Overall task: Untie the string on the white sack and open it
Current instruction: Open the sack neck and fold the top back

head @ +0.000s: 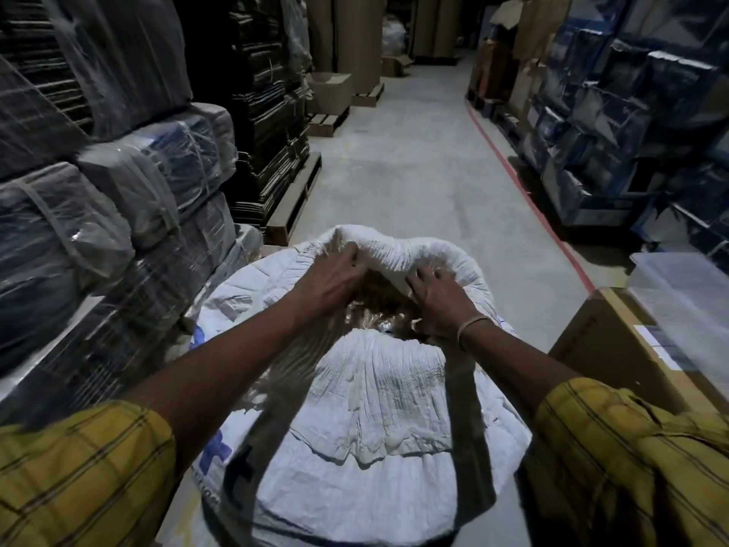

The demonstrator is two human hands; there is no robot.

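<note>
Setting: warehouse aisle, dim. Pale grey concrete floor (414, 152) running away up the middle; red line (524, 187) painted along its right side.

Left side: plastic-wrapped bundles (98, 215) stacked high, then flattened cardboard on wooden pallets (294, 199). An open cardboard box (329, 90) farther back.

Right side: blue film-wrapped packs (631, 124) stacked in a wall. Nearer, a brown carton (607, 349) with a clear plastic-covered item (682, 298) on top, just beside the sack.

Far end: tall brown cardboard rolls or sheets (355, 37); detail too dark to tell.

Main item: white sack (374, 408), woven, with blue printing on its left flank, standing low centre on the floor, mouth gaping. Far rim bunched in folds, near rim crumpled and drooping toward the camera. Brownish contents behind a clear liner inside the mouth; kind not discernible.

Left hand (335, 282): clenched on the far-left rim of the sack, fingertips buried in the fabric.
Right hand (438, 298): pressed on the far-right rim, fingers curled over the cloth, grasping it; thin band (471, 329) at the wrist.

Sleeves (75, 479): yellow check, rolled near the elbows, cut off by the lower edge.

Not made out: string, nowhere distinguishable among the folds. Sack base below the picture edge. Motion blur at the left margin.
</note>
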